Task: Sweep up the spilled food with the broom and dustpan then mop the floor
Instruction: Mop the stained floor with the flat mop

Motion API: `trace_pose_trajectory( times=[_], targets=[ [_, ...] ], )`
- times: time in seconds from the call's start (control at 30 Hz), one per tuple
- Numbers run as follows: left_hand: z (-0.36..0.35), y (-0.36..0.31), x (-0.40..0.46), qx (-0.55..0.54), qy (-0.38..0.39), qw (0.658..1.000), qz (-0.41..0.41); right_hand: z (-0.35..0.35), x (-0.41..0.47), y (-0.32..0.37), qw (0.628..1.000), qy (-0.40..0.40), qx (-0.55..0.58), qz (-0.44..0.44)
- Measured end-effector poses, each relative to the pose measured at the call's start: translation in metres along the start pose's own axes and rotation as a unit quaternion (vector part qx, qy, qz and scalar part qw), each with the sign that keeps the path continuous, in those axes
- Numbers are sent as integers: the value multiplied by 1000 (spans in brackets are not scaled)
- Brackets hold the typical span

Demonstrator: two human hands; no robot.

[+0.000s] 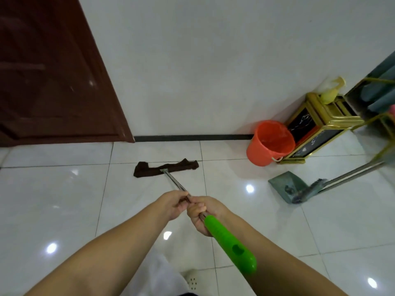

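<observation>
Now both hands are on the mop (174, 181): left hand (174, 205) pinching the metal shaft, right hand (203, 216) wrapped round it above the green grip. Dark mop head (165, 166) lies flat near the wall; best to keep it flat with long overlapping strokes, clear of the dustpan (286, 185).

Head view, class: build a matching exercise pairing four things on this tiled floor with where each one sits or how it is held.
Things:
1. brown flat mop head
2. orange plastic bucket
3. grey-green dustpan
4. green plastic mop grip

Places:
A. beside the gold-framed stand, near the wall
B. just behind the right hand
C. flat on the tiles below the black baseboard
D. on the floor with the broom head resting in it

Pairs: 1-C, 2-A, 3-D, 4-B
</observation>
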State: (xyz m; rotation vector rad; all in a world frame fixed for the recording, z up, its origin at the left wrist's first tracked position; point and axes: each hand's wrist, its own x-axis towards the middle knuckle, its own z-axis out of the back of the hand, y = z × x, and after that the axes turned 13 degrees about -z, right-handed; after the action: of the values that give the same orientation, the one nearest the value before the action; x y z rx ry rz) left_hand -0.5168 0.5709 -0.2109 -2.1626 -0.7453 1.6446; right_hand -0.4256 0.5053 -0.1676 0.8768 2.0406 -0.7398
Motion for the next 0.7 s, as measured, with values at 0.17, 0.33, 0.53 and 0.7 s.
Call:
trace_pose_trajectory(
  times=[0.17,0.33,0.53,0.7],
  targets=[
    [-15,-48,43,-9,10,1000,-4,-37,14,54,1000,5,20,-15],
    [-26,-113,90,-40,94,995,3,-95,18,118,996,10,92,-2],
    [-22,-202,140,32,182,983,-3,-206,2,167,995,10,99,19],
    [-8,-278,186,293,106,940,-139,-277,22,209,991,-25,132,-8]
  ],
)
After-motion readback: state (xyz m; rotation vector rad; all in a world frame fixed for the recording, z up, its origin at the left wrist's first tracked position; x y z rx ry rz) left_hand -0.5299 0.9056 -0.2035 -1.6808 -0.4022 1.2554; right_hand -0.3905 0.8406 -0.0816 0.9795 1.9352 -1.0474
